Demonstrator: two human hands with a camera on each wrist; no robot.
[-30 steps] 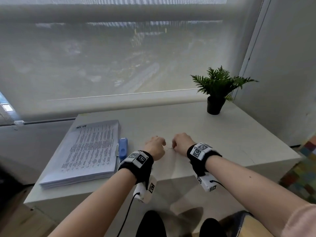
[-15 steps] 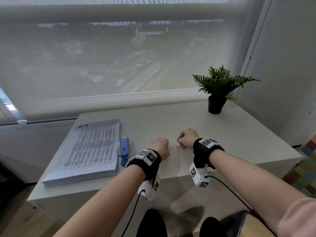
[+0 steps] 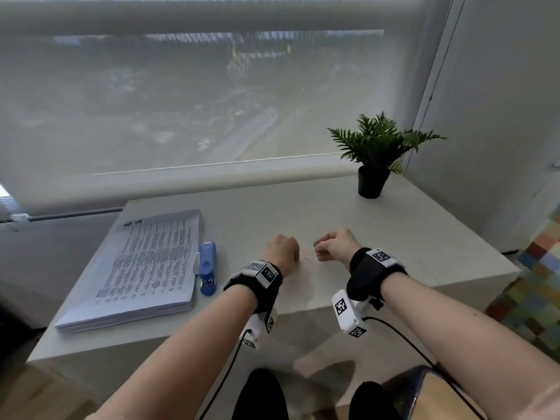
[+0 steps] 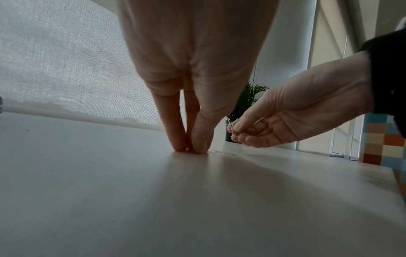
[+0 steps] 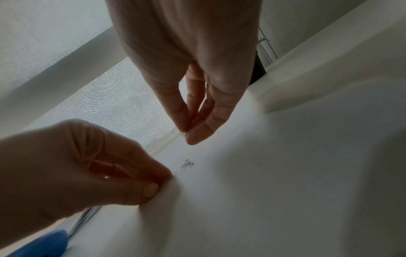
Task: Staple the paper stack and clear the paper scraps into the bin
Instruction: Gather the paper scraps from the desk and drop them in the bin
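left hand (image 3: 281,248) grip: pinched on table (image 3: 394,237) | right hand (image 3: 336,245) grip: pinching staples (image 4: 236,129) (tiny, bent)

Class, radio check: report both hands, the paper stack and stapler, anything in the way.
Left hand pinching at tabletop. Right hand raised, pinching small wire bits. Paper stack and stapler untouched, left side. More bits on table; no bin seen.

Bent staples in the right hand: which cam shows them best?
Left wrist. It looks into the right hand from the side, so the bent staples pinched at its fingertips show against the skin. Right wrist shows only a sliver at the tips. Head view shows a faint glint.
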